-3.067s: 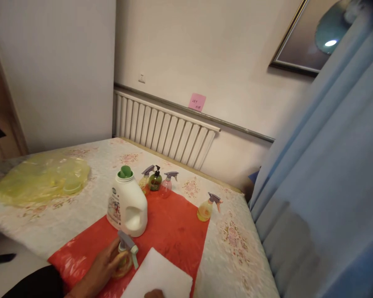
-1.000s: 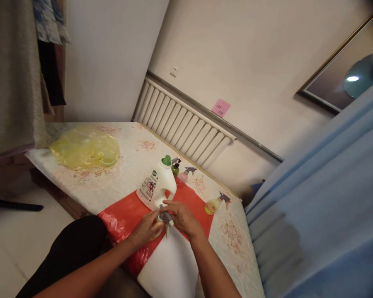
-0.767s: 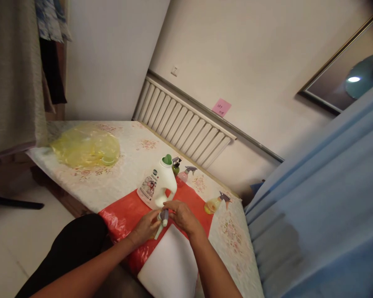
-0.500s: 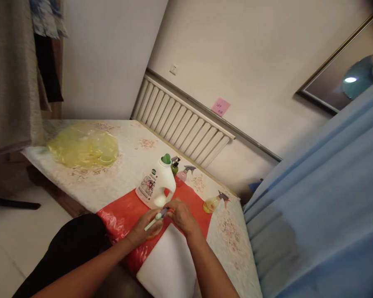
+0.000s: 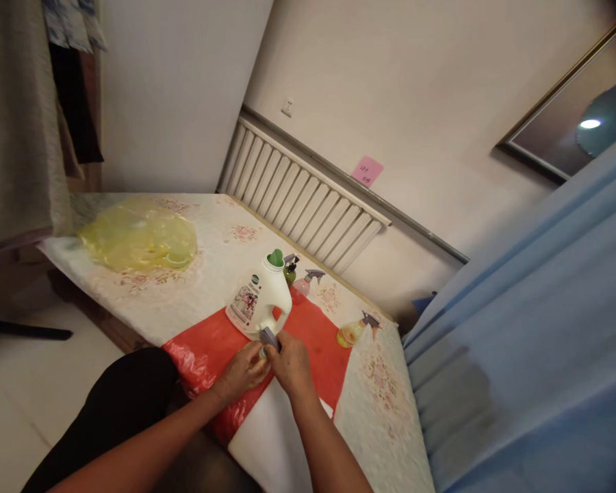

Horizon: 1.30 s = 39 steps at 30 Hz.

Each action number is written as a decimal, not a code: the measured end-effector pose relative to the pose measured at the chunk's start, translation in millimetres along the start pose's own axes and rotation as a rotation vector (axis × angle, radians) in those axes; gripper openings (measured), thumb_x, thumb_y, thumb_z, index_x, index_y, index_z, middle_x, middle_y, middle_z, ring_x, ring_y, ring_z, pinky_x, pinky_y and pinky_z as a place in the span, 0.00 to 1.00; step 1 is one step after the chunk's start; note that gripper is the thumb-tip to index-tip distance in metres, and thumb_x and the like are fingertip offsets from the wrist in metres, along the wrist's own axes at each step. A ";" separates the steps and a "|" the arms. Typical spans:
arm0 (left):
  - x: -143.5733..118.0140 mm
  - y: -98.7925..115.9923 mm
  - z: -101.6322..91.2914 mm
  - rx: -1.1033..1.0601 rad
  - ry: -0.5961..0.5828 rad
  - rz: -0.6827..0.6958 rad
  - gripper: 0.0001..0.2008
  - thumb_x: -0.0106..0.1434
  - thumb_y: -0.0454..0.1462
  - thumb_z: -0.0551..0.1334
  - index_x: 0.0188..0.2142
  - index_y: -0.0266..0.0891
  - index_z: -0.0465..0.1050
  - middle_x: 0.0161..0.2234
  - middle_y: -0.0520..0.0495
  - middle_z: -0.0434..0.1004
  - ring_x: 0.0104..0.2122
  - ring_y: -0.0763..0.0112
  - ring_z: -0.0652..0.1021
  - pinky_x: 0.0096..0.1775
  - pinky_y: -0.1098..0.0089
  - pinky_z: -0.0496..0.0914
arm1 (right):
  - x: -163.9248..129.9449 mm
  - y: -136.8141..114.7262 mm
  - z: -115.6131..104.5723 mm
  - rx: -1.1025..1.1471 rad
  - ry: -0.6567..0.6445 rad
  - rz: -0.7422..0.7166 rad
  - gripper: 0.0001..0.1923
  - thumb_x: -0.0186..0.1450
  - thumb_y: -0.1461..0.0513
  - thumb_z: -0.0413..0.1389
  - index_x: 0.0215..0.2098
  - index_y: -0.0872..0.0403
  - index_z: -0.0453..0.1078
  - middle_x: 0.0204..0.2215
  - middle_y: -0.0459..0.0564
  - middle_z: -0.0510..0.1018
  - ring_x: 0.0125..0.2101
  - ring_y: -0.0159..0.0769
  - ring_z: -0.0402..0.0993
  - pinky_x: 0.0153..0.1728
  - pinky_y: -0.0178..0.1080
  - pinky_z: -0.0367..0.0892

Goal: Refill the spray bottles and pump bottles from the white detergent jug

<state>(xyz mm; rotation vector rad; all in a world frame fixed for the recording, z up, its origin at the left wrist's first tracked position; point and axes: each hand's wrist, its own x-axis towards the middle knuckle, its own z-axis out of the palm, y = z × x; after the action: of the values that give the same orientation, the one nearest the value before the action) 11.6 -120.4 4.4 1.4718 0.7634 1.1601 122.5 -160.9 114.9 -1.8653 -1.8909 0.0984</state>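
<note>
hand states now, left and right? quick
Left hand: closed around the small spray bottle.
Right hand: closed on the bottle's grey trigger head.

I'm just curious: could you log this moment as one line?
left hand: holds small bottle | right hand: on spray head | white jug: upright beside

A room in a home: a white ribbed radiator (image 5: 308, 205) runs along the wall beneath a framed picture (image 5: 569, 130), blue curtains (image 5: 534, 329) hang at right, clothes (image 5: 25, 116) hang at left, and a table (image 5: 195, 287) wears a floral-patterned cloth holding household spray bottles (image 5: 354, 332).
</note>
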 end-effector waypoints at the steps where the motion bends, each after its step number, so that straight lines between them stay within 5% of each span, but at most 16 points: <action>1: 0.0 0.7 -0.2 0.023 0.006 0.020 0.05 0.54 0.37 0.61 0.32 0.41 0.71 0.31 0.51 0.73 0.33 0.65 0.73 0.39 0.65 0.69 | -1.2 -1.8 3.0 0.003 0.019 0.028 0.05 0.61 0.64 0.57 0.27 0.53 0.70 0.22 0.48 0.75 0.25 0.37 0.68 0.26 0.36 0.49; 7: 0.8 -2.4 -3.4 0.121 -0.016 0.095 0.04 0.56 0.36 0.58 0.33 0.41 0.70 0.32 0.50 0.73 0.33 0.64 0.74 0.40 0.66 0.69 | -9.6 4.5 15.9 0.139 0.042 0.074 0.01 0.60 0.64 0.58 0.32 0.53 0.72 0.25 0.47 0.76 0.26 0.37 0.70 0.27 0.35 0.55; 15: 0.6 -6.3 -4.1 0.151 -0.046 0.123 0.09 0.59 0.36 0.57 0.39 0.40 0.72 0.37 0.47 0.77 0.40 0.62 0.76 0.46 0.64 0.71 | -12.9 26.7 32.5 0.430 0.011 0.032 0.11 0.56 0.65 0.58 0.38 0.54 0.77 0.32 0.44 0.79 0.31 0.34 0.73 0.34 0.32 0.67; 22: -0.9 -8.2 -3.1 0.169 -0.008 0.100 0.20 0.55 0.34 0.56 0.49 0.38 0.71 0.42 0.43 0.79 0.44 0.59 0.77 0.51 0.60 0.70 | -10.5 27.3 46.8 0.464 0.103 0.101 0.03 0.55 0.63 0.59 0.29 0.53 0.73 0.21 0.39 0.72 0.23 0.31 0.67 0.26 0.31 0.62; 31: 1.3 -5.3 -4.6 0.158 -0.021 0.096 0.20 0.56 0.37 0.57 0.48 0.38 0.73 0.48 0.41 0.78 0.50 0.57 0.75 0.55 0.58 0.66 | -14.2 18.1 84.3 0.424 0.345 0.347 0.12 0.52 0.58 0.62 0.25 0.49 0.61 0.17 0.35 0.62 0.18 0.31 0.59 0.21 0.33 0.57; 39: -0.4 0.8 -5.5 0.141 -0.045 0.114 0.18 0.55 0.36 0.56 0.45 0.38 0.74 0.42 0.43 0.80 0.43 0.59 0.78 0.49 0.62 0.71 | -19.5 21.3 58.0 0.528 0.197 0.167 0.02 0.56 0.63 0.56 0.28 0.52 0.71 0.23 0.40 0.70 0.25 0.32 0.65 0.29 0.32 0.64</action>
<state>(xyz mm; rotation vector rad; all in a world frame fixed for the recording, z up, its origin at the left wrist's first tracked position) 6.2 -119.0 4.8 1.6723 0.7508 1.1737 119.3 -162.1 50.2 -1.5933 -1.4024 0.4104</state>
